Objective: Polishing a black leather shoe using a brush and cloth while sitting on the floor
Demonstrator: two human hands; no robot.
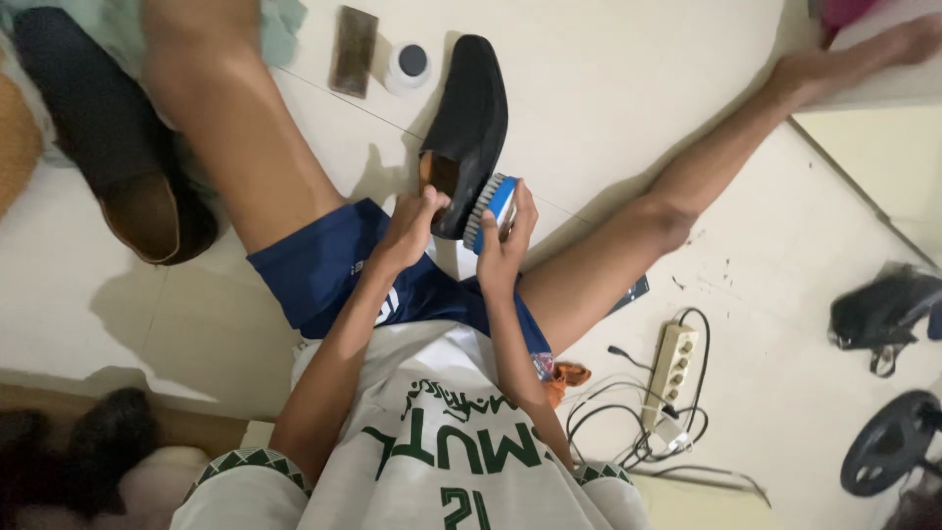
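Black shoes: two, one held up at centre frame (469, 128), one lying at the upper left (108, 128).
Brushes: one, blue-backed, pressed to the held shoe (491, 211).
Polish tins: one, round, at the top centre (407, 67).
Flat brown blocks: one, just left of the tin (353, 51).
Power strips: one, white, lower right on the floor (670, 361).
Hands at work: two, left (412, 224) and right (505, 245).
Bare legs: two, spread across the floor.

The black shoe (469, 123) looks like smooth leather with a soft sheen and a tan lining. The brush (489, 210) has pale bristles on a glossy blue plastic back. The floor (628, 88) is smooth, pale tile. The power strip (672, 363) is matt cream plastic.
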